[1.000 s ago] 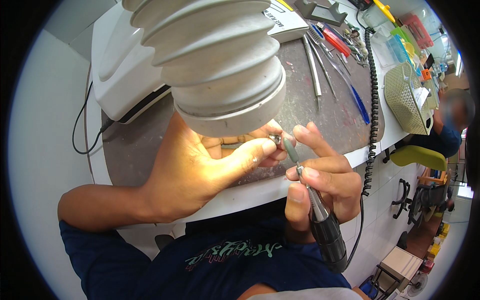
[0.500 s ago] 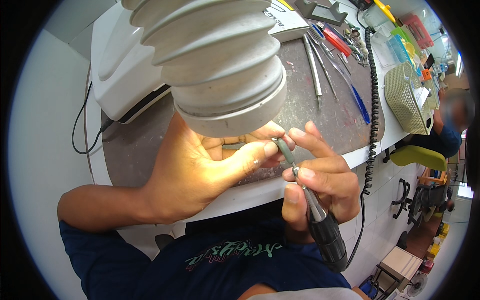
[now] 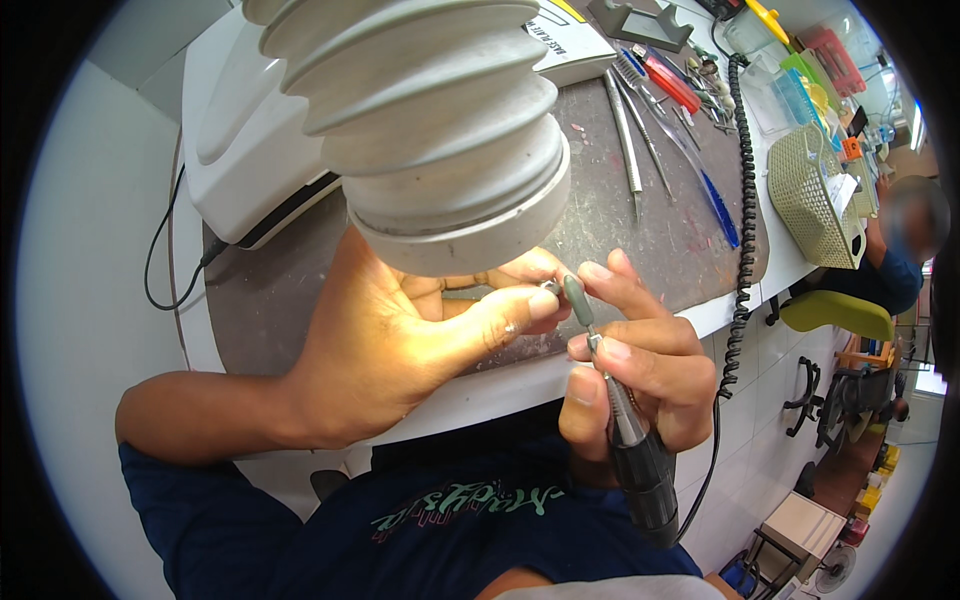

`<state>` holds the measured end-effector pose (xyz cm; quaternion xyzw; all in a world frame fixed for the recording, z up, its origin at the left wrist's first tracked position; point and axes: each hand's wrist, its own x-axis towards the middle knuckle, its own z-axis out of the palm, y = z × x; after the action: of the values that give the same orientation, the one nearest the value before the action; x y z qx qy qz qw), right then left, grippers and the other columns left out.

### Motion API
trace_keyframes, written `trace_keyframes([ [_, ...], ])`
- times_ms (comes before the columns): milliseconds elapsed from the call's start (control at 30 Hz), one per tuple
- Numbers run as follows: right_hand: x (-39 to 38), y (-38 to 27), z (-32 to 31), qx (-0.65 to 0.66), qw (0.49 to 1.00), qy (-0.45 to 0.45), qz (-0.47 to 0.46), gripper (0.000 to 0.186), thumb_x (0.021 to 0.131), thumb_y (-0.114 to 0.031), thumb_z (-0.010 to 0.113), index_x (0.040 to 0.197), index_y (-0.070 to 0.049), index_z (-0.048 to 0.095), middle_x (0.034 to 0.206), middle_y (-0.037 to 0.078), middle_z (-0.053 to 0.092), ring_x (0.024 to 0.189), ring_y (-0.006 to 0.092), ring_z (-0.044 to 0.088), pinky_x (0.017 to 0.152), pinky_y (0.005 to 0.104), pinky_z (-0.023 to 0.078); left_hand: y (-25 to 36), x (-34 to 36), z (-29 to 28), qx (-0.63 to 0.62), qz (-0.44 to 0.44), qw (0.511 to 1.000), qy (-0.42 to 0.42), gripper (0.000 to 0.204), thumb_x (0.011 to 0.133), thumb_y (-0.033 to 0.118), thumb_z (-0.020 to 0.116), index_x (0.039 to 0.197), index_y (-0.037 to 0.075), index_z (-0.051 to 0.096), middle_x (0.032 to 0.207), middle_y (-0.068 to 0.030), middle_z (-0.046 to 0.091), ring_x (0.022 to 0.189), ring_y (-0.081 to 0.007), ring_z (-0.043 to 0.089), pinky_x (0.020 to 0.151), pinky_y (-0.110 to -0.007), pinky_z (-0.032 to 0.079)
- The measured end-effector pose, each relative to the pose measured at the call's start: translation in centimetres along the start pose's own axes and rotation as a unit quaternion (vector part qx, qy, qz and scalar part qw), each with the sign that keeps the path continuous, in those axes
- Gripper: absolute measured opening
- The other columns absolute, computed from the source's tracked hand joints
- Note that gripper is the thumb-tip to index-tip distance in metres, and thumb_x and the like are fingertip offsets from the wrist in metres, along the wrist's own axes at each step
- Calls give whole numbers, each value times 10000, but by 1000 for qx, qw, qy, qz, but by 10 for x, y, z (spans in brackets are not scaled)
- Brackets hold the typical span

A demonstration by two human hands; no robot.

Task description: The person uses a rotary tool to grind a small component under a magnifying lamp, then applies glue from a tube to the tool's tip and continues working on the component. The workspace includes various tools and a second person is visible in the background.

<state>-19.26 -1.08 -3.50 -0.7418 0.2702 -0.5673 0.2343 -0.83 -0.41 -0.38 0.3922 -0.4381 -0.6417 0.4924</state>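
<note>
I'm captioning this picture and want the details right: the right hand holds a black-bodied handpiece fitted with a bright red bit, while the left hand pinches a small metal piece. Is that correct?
Not quite: the bit is grey-green, not red, as the head view shows. The rest stands: the right hand holds the black-bodied handpiece, and the left hand pinches a small metal piece.

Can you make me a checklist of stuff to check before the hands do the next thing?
1. Left hand pinching the small metal piece: ok, between thumb and finger.
2. Right hand gripping the black handpiece: ok.
3. Green tip fitted in the handpiece: ok.
4. Green tip touching the metal piece: cannot tell, they look very close.
5. Coiled cord away from the green tip: ok.
6. Gloves on: not ok, both hands are bare.
</note>
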Motion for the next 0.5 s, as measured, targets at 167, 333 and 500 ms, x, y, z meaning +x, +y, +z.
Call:
trace_keyframes([
  [167,0,-1,3,-12,1000,3,10,261,782,-37,757,969,-61,576,830,109,677,1003,355,693,950,530,523,-2,-1,0,-12,19,1000,7,149,898,-67,598,1039,-18,596,1075,-150,617,1007,-199,632,882,-323,566],
  [333,1,-2,0,-25,1000,-9,2,274,772,-42,767,972,-71,582,825,100,679,996,353,696,959,528,517,-7,1,-4,-6,42,999,-29,172,893,-80,601,1046,-1,597,1084,-172,626,1014,-223,634,888,-348,551],
  [500,0,-2,0,-15,1000,-4,9,289,765,-50,775,980,-80,585,826,92,680,992,361,696,966,531,508,-3,0,-1,-7,21,1000,-9,175,897,-63,607,1062,-4,599,1078,-171,634,1010,-220,638,883,-339,551],
])
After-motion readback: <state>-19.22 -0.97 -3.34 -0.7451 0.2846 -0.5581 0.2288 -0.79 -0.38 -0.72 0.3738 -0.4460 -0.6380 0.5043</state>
